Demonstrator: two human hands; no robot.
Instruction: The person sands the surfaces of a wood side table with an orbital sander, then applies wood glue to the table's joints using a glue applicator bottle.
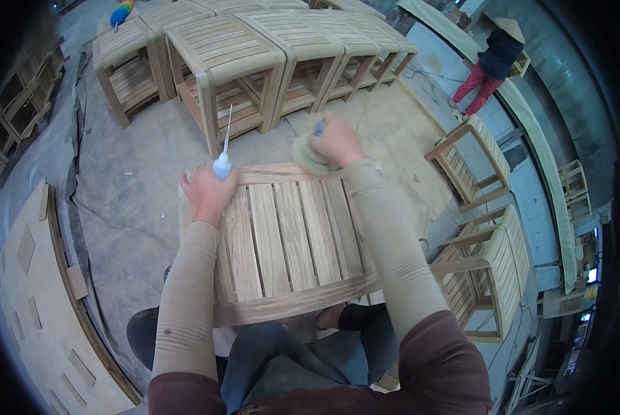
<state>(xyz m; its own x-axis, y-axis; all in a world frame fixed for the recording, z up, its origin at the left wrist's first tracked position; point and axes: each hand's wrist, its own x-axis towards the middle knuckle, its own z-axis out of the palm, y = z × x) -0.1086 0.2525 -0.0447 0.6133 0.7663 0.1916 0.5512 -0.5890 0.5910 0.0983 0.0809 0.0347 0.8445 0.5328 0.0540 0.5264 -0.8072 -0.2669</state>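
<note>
A slatted wooden stool top (282, 238) lies in front of me, its boards running away from me between two cross rails. My left hand (209, 190) is closed around a white bottle (222, 166) with a long thin nozzle pointing up, over the far left corner of the slats. At the far rail, my right hand (337, 142) grips a pale round pad (312, 158) with a bit of blue at its top. The pad is smeared by motion and overlaps the rail's right part in this view.
Several finished-looking wooden stools (220, 45) stand in rows beyond. More stools (483, 270) are on the right. At the left lies a large pale board (47, 304) with small wood pieces. A person (489, 66) in a conical hat stands at the far right.
</note>
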